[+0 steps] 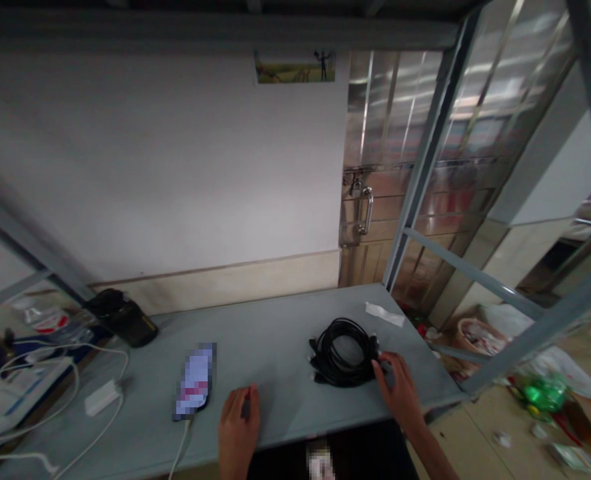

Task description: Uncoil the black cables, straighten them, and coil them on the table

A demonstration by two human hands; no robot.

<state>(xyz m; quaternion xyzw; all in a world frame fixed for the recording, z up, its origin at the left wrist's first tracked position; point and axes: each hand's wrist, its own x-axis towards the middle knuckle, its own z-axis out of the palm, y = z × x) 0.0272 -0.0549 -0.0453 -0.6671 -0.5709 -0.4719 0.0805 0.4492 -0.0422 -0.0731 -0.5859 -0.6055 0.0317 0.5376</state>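
Readable text: none | black container (122, 319): yellowish marking, illegible | phone screen (195, 377): pixelated

black cable (342, 375), blue-grey tabletop (270, 340)

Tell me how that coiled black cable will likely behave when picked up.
The black cable will probably flex and sag, being thin and bent into round loops. Lifting one loop might make others shift or spread, since several strands lie bunched together. It seems unlikely to roll, because the coil lies flat on the table.
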